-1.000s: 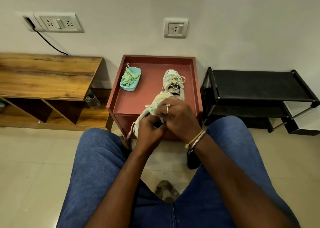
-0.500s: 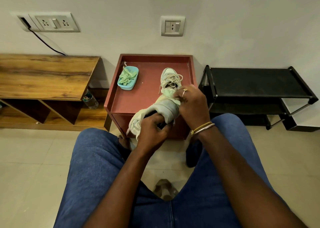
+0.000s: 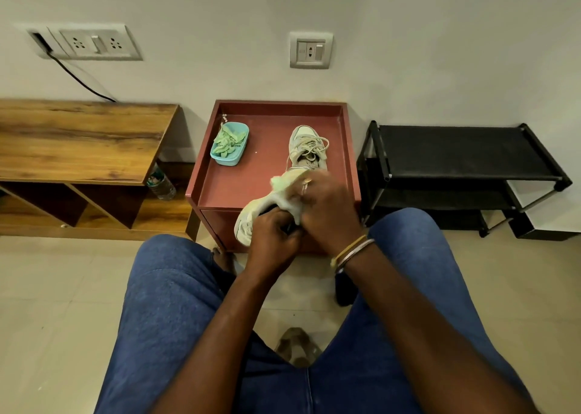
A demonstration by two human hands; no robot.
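I hold a pale off-white sneaker (image 3: 251,215) over the front edge of the red tray-top table (image 3: 270,111). My left hand (image 3: 275,237) grips it from below at its opening. My right hand (image 3: 327,207) presses a light green cloth (image 3: 284,182) against the shoe's upper side, fingers curled over the cloth. The cloth and fingers are blurred. A second sneaker (image 3: 308,146) with loose laces lies on the table behind my hands, toe toward the wall.
A teal tub (image 3: 229,144) holding green pieces sits at the table's back left. A wooden shelf unit (image 3: 81,140) stands on the left with a water bottle (image 3: 161,183) beside it. A black shoe rack (image 3: 462,159) stands on the right. My knees frame the tiled floor (image 3: 47,303).
My right hand slid the cloth up toward the far sneaker half a second ago, then back down over the held shoe. My left hand has kept its grip.
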